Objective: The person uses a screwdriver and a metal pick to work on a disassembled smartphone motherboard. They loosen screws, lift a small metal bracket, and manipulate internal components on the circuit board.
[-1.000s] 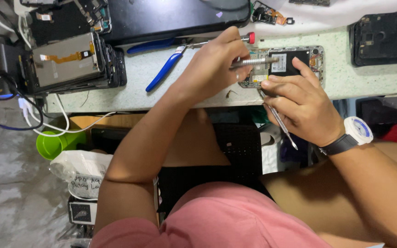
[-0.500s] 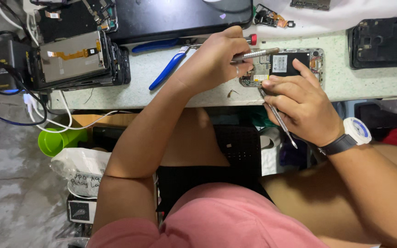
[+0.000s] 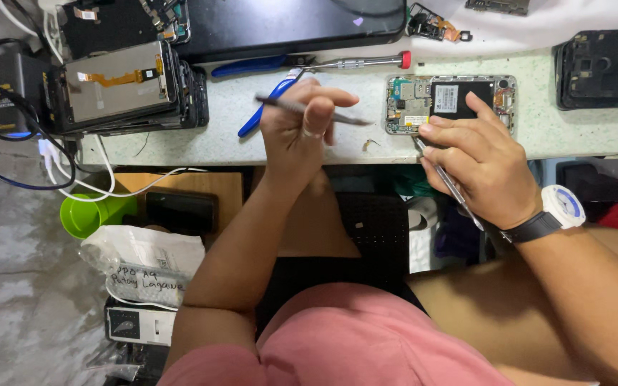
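Observation:
An opened phone [image 3: 452, 100] with its circuit board and dark battery exposed lies on the pale speckled worktop [image 3: 309, 136]. My right hand [image 3: 477, 161] rests at the phone's near edge, fingers touching its frame, and holds a thin metal tool [image 3: 448, 182] that slants down toward my wrist. My left hand [image 3: 302, 132] is left of the phone, apart from it, and grips slim tweezers [image 3: 302, 109] held roughly level above the worktop. A small bent metal piece [image 3: 371, 144] lies between the two hands.
A red-tipped screwdriver [image 3: 363, 63] and blue-handled pliers [image 3: 262, 107] lie behind my left hand. A stack of phone screens [image 3: 119, 89] sits at the left, a dark phone shell [image 3: 602, 68] at the right, a black tablet-like slab [image 3: 287, 25] at the back. Cables and a green cup [image 3: 94, 213] hang below left.
My left hand has drawn back leftward from the opened phone, carrying the tweezers with it. My right hand stays at the phone's near edge with its tool.

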